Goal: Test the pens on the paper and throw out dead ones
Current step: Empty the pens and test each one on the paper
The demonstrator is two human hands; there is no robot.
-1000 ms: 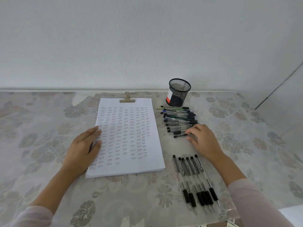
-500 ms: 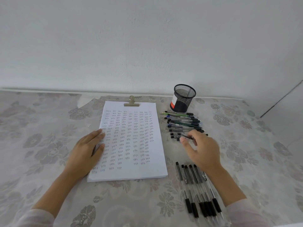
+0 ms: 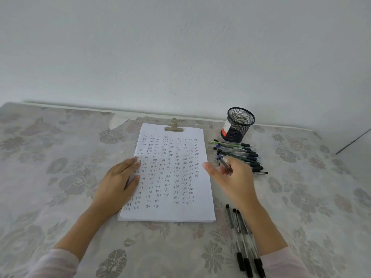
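White paper (image 3: 170, 177) lies clipped on the table (image 3: 60, 177), pinned flat by our open left hand (image 3: 118, 183). Our right hand (image 3: 232, 177) has just lifted a pen (image 3: 225, 165) from the untested pile (image 3: 239, 155), fingers closed around it, now beside the sheet's edge. Next we scribble.

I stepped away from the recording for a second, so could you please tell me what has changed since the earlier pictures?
The right hand has taken one clear-barrelled pen from the mixed pile of pens and carried it left, toward the white scribbled paper. The left hand stays flat on the paper's left edge; the black mesh cup and the near row of black pens stay put.
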